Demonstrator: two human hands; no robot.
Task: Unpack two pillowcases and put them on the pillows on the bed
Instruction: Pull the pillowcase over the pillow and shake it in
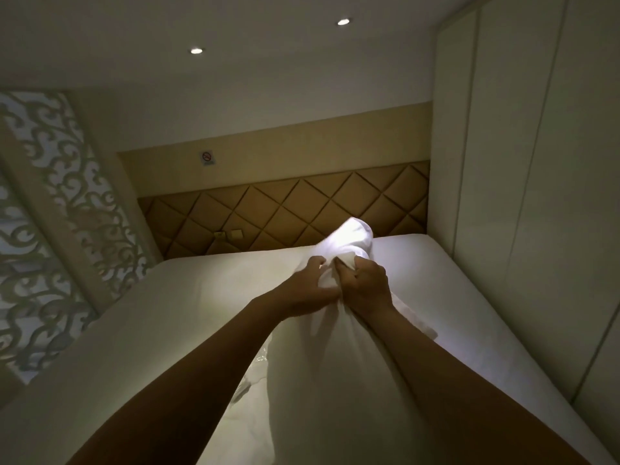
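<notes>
the pillowcase (339,364) is held up over the bed (161,313), its bunched far edge gripped by curled fingers of the left hand (310,285) and right hand (367,286); open mattress is seen to the left, a panelled wall (503,162) near on the right.

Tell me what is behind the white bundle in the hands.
Behind the white bundle, which left hand and right hand grip, lie the bed and its quilted headboard. The bed area directly behind it is covered.

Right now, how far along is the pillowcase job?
Done: a clear plastic wrapper lies on the bed, so one case seems unpacked. In hand: left hand and right hand grip the bunched end of a stuffed white pillowcase. Left: finishing it; a second case is unseen.
</notes>
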